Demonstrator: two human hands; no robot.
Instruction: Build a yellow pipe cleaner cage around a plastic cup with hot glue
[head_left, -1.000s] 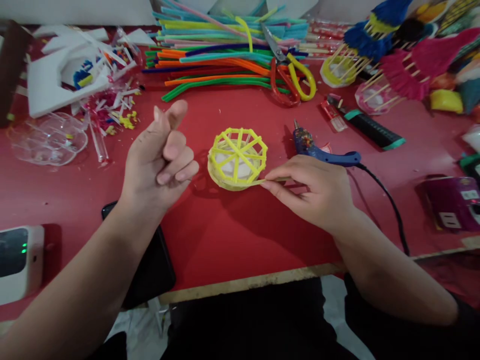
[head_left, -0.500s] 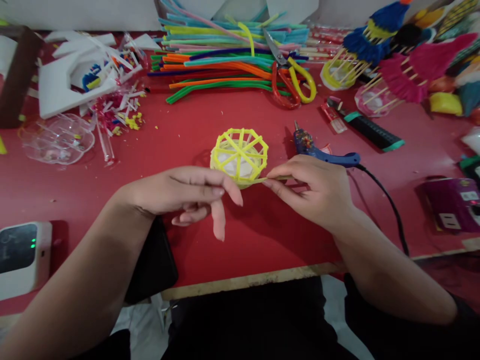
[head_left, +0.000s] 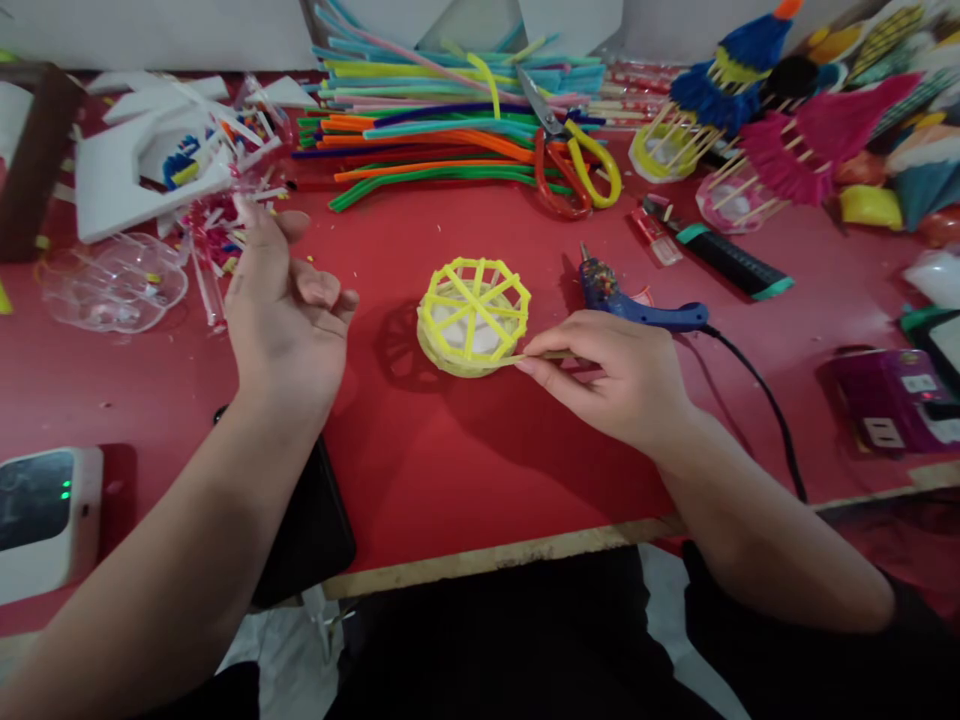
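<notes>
A small round basket of yellow pipe cleaners (head_left: pixel 473 315) sits on the red table (head_left: pixel 450 470), with a thin wooden stick (head_left: pixel 538 356) touching its right rim. My right hand (head_left: pixel 615 378) pinches that stick between thumb and fingers, just right of the basket. My left hand (head_left: pixel 281 305) hovers palm-up to the left of the basket, fingers loosely spread and holding nothing, with its fingertips near a heap of straw scraps (head_left: pixel 217 225).
A blue glue gun (head_left: pixel 645 305) with a black cord lies behind my right hand. Coloured pipe cleaners (head_left: pixel 442 120) and scissors (head_left: pixel 570 165) lie at the back. Clear plastic shells (head_left: pixel 112 280), white foam pieces (head_left: pixel 127 165), a phone (head_left: pixel 311 530) and finished feathered crafts (head_left: pixel 787 130) surround the work spot.
My left hand rose from near the basket's front, swung left and back toward the straw scraps, and opened palm-up. My right hand kept its pinch on the stick.
</notes>
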